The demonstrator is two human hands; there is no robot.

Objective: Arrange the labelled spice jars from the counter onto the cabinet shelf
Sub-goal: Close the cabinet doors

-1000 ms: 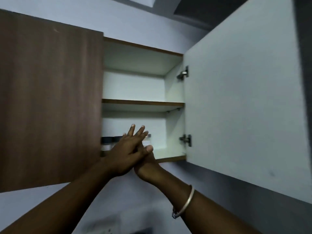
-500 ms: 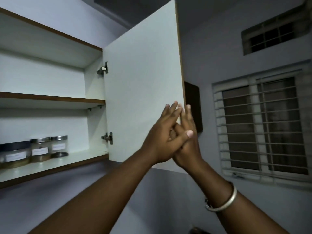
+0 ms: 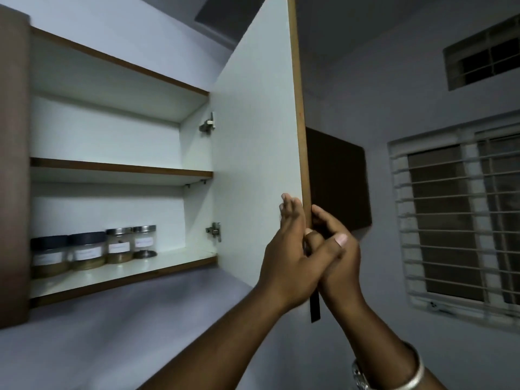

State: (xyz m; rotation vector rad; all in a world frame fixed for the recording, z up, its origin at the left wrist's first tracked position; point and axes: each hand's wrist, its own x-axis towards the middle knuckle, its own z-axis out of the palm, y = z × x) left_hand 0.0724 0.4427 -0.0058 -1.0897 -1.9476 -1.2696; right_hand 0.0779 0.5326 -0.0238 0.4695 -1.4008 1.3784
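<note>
Several labelled spice jars stand in a row at the left of the lower cabinet shelf (image 3: 174,264): two dark-lidded jars (image 3: 87,250) and two metal-lidded jars (image 3: 119,244). The white cabinet door (image 3: 253,136) stands open, its edge towards me. My left hand (image 3: 287,266) lies against the door's inner face near its lower edge, fingers pointing up. My right hand (image 3: 342,266) curls around the door's edge from the outer side. The left thumb lies over the right hand's fingers, so the two hands clasp the door edge between them.
The upper shelf (image 3: 121,168) holds nothing. A closed brown door (image 3: 14,178) borders the cabinet on the left. Behind the open door hangs a dark cabinet (image 3: 337,178). A barred window (image 3: 455,220) and a small vent (image 3: 484,52) are on the right wall.
The view swung right, then partly back left. My joined hands left the front of the lower shelf, went right to the open door's edge and now clasp it.
</note>
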